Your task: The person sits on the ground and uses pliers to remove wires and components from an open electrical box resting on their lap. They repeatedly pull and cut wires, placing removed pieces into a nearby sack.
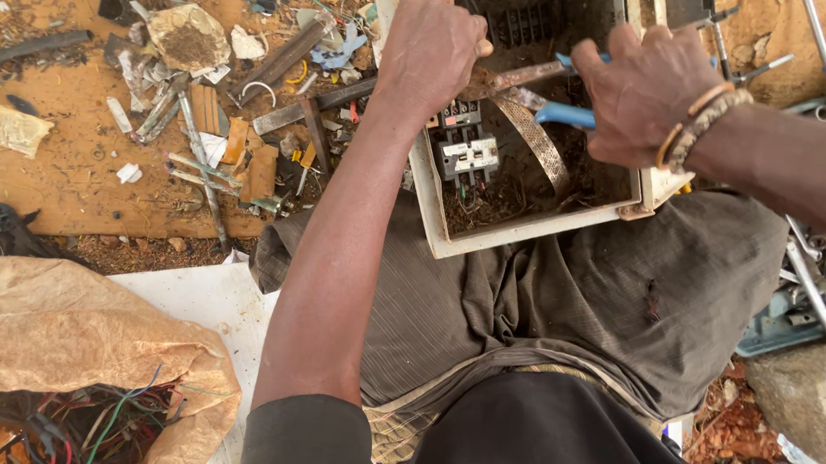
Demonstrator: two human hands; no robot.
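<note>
Gripping inside an open, dirt-filled white metal box on the lap.
A rusty flat metal strip, lying left-right, is clasped by the left hand; blue-handled pliers are closed in the right hand.

Lower left: crumpled brown paper sack, open, full of coloured wires. No labels, signs, screens visible.

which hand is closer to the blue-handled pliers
Right. The right hand grips the blue-handled pliers; the left hand rests beside their rusty jaws, over the box.

pliers' tips hidden, box top cropped
</note>
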